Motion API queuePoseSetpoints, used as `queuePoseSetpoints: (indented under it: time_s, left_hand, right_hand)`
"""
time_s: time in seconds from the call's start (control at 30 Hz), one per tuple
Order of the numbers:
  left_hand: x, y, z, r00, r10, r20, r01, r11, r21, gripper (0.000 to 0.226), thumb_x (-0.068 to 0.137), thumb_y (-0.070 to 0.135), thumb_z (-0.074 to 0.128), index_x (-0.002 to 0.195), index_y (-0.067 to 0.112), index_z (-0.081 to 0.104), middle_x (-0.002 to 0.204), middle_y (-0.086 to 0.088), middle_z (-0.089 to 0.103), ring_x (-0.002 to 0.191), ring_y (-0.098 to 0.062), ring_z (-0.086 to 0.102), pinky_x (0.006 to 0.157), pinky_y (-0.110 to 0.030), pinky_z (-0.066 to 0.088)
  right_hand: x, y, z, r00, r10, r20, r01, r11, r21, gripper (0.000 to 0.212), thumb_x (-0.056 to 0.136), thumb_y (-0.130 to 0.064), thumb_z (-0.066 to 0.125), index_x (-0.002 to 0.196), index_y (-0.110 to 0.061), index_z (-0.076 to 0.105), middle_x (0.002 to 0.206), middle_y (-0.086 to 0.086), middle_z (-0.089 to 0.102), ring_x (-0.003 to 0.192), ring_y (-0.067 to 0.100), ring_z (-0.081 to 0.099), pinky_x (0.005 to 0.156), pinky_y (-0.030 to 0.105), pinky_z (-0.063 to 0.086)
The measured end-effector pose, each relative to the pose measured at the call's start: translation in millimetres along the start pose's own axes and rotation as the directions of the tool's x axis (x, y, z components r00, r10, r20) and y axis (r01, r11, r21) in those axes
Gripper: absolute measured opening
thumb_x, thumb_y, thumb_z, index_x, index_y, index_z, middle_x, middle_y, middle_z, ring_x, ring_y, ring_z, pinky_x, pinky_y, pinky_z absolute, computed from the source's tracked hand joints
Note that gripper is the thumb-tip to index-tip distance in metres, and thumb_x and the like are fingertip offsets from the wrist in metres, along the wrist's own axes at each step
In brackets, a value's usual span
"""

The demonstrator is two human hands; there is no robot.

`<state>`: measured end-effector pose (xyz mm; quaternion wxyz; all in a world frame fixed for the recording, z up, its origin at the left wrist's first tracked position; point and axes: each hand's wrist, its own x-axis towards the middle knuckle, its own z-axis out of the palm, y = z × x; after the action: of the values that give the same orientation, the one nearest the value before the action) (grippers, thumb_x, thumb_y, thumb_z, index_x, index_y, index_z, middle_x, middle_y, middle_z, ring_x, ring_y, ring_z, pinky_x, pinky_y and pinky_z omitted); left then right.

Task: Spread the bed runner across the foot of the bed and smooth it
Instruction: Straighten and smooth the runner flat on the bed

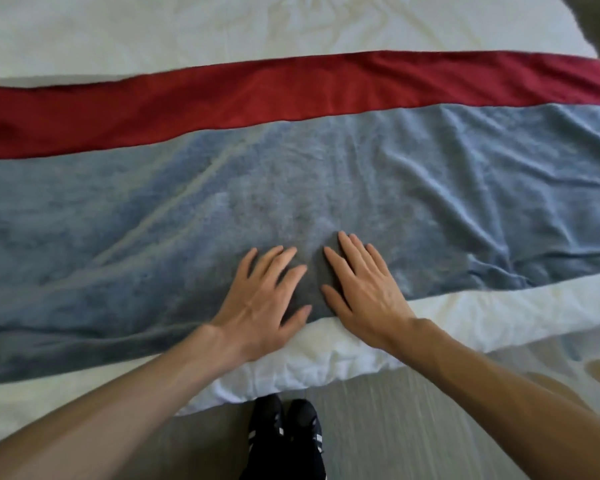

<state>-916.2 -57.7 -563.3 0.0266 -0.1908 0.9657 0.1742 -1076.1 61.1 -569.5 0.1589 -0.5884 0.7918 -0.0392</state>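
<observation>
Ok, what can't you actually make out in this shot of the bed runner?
- Head view: both ends of the bed runner run past the left and right frame edges; overhang unknown.
- Head view: runner fabric under the left hand and right hand is covered by the palms.
- Head view: the head end of the bed is cut off by the top edge.
- Head view: tan-spotted patch at lower right, too blurred to identify.

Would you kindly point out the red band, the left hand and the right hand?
red band (291, 95): head view, middle of the strip.
left hand (262, 297): head view, back of the hand.
right hand (364, 289): head view, back of the hand.
</observation>
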Motion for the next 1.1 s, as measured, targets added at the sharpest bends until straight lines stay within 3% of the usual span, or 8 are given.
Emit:
queuePoseSetpoints:
  time_s: [0.1,0.23,0.5,0.67,0.83,0.93,1.03,1.1]
  left_hand:
    - [-8.5,0.8,4.3,1.000,-0.001,-0.012,0.001,0.999,-0.036,0.060,0.076,0.053,0.060,0.112,0.005,0.058,0.136,-0.017,0.049,0.131,-0.036,0.040,0.106,-0.060,0.029]
    - [-12.2,2.1,4.2,0.999,0.037,-0.008,-0.037,0.999,0.016,0.043,0.070,0.040,0.075,0.092,0.007,0.060,0.131,-0.021,0.052,0.128,-0.041,0.043,0.103,-0.062,0.031]
    - [-13.0,0.3,0.2,0.985,-0.064,-0.159,0.030,0.977,-0.211,0.019,0.085,0.026,0.067,0.080,0.007,0.068,0.076,-0.005,0.061,0.070,-0.024,0.057,0.064,-0.042,0.046]
    - [-13.0,13.4,-0.9,0.973,-0.097,-0.212,0.057,0.981,-0.185,0.010,0.086,0.021,0.064,0.093,0.014,0.063,0.084,0.000,0.064,0.076,-0.021,0.061,0.068,-0.036,0.044]
    - [-20.4,31.1,3.8,0.963,0.057,-0.264,-0.030,0.994,0.105,0.023,0.069,0.027,0.076,0.083,0.011,0.065,0.089,-0.005,0.061,0.076,-0.022,0.059,0.065,-0.037,0.044]
    - [-18.5,31.2,6.7,0.944,0.053,-0.326,-0.005,0.989,0.146,0.006,0.072,0.006,0.071,0.076,0.008,0.068,0.085,-0.007,0.063,0.071,-0.024,0.060,0.062,-0.036,0.042]
    - [-22.3,29.3,10.1,0.943,0.088,-0.320,-0.041,0.988,0.152,0.007,0.076,0.006,0.071,0.071,0.006,0.067,0.080,-0.007,0.062,0.066,-0.023,0.057,0.059,-0.035,0.039]
    - [-27.1,29.6,12.9,0.950,0.113,-0.292,-0.079,0.989,0.125,0.013,0.083,0.011,0.066,0.071,0.006,0.066,0.082,-0.006,0.062,0.068,-0.023,0.057,0.060,-0.035,0.040]
  right_hand:
    - [-17.1,-2.9,3.0,0.988,-0.119,-0.100,0.125,0.990,0.062,0.039,0.088,-0.030,0.057,0.118,-0.005,0.055,0.137,0.020,0.046,0.131,0.035,0.041,0.110,0.051,0.030]
    - [-33.8,-2.5,3.7,0.962,-0.269,-0.047,0.269,0.963,-0.013,0.033,0.080,-0.026,0.065,0.105,-0.006,0.056,0.131,0.021,0.051,0.127,0.037,0.044,0.106,0.056,0.034]
    - [-24.8,5.0,0.1,0.925,-0.259,-0.279,0.229,0.964,-0.136,0.045,0.070,0.007,0.067,0.107,-0.008,0.046,0.109,0.021,0.055,0.085,0.034,0.055,0.072,0.043,0.048]
    - [-21.6,19.4,-2.2,0.910,-0.341,-0.235,0.303,0.936,-0.181,0.046,0.063,0.010,0.073,0.101,-0.011,0.056,0.088,0.008,0.054,0.068,0.022,0.047,0.056,0.033,0.041]
    - [-25.7,19.9,-7.4,0.881,-0.392,-0.264,0.370,0.920,-0.131,0.005,0.084,-0.005,0.067,0.086,-0.008,0.064,0.077,0.007,0.056,0.061,0.023,0.048,0.050,0.039,0.043]
    - [-27.7,16.6,-9.8,0.871,-0.401,-0.284,0.390,0.916,-0.098,0.017,0.094,-0.018,0.057,0.084,-0.006,0.063,0.081,0.008,0.057,0.063,0.023,0.049,0.053,0.036,0.041]
    - [-29.6,16.7,-5.1,0.855,-0.438,-0.277,0.407,0.899,-0.163,0.005,0.086,-0.008,0.065,0.082,-0.007,0.062,0.076,0.006,0.055,0.061,0.022,0.047,0.054,0.032,0.034]
    - [-34.4,17.6,1.1,0.860,-0.454,-0.232,0.413,0.888,-0.203,0.022,0.073,0.003,0.070,0.090,-0.009,0.065,0.077,0.005,0.057,0.063,0.021,0.049,0.056,0.031,0.036]
